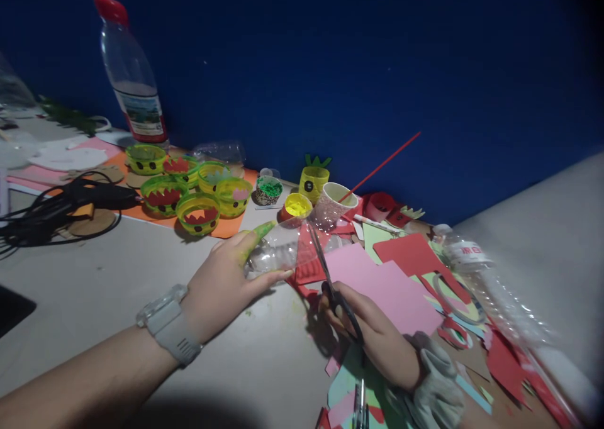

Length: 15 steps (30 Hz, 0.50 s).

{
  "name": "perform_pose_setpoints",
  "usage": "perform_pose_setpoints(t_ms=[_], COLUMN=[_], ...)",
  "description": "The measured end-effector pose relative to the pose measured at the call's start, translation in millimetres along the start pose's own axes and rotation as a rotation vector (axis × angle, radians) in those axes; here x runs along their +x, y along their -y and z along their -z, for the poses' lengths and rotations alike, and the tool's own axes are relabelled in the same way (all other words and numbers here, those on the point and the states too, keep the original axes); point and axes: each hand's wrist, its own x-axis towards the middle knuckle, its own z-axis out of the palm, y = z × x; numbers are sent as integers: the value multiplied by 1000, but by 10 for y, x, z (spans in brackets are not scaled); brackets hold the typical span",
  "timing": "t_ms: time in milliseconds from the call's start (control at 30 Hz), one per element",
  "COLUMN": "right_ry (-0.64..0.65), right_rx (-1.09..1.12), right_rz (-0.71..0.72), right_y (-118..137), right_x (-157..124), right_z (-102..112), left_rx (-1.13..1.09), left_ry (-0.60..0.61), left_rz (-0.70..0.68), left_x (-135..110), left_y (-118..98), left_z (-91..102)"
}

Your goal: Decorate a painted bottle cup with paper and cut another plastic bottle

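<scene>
My left hand, with green paint on its fingers and a grey watch at the wrist, grips a cut clear plastic bottle piece above the table. My right hand is closed round the black handles of a pair of scissors. The scissor blades point up into the open end of the plastic piece. Pink paper and red paper sheets lie just beyond the right hand.
Several green-painted rings with red teeth sit on orange card. A tall clear bottle with a red cap stands at the back left. Paint cups, a paper cup, a black glue gun with cord and a lying bottle surround them.
</scene>
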Motion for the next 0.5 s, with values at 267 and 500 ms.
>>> perform_pose_setpoints(t_ms=[267, 500], right_ry=[-28, -26], right_rx=[-131, -197], right_rz=[-10, 35], right_y=[-32, -28], right_x=[5, 16], right_z=[9, 28], left_rx=[51, 81], left_ry=[-37, -34], left_rz=[-60, -44], left_x=[15, 25], left_y=[13, 16], left_z=[-3, 4])
